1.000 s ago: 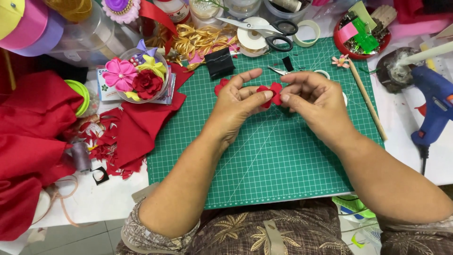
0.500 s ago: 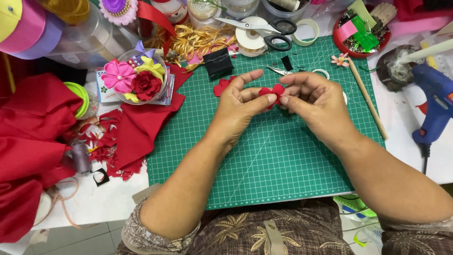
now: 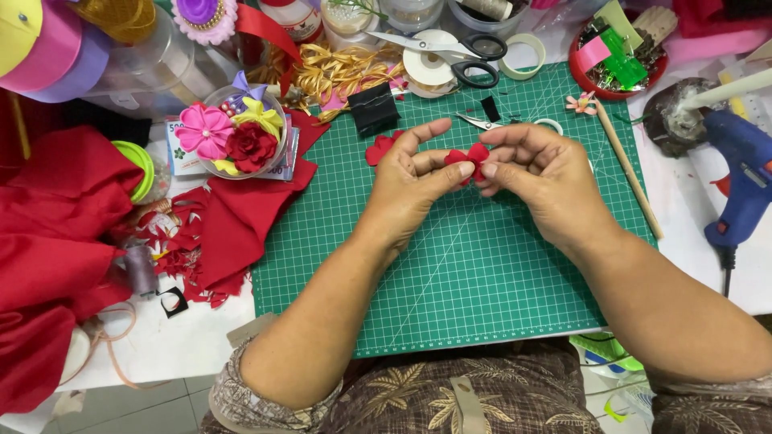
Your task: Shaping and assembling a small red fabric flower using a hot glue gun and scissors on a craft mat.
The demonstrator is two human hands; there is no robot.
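Both hands, the left hand [image 3: 414, 181] and right hand [image 3: 535, 181], are pinching a small red fabric petal piece [image 3: 469, 158] above the green cutting mat [image 3: 482, 273] (barely shifted from a second ago), near the bench's far edge.

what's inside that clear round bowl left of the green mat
The clear bowl holds fabric flowers: a pink flower, a red rose and yellow petals. Whatever lies beneath them is covered.
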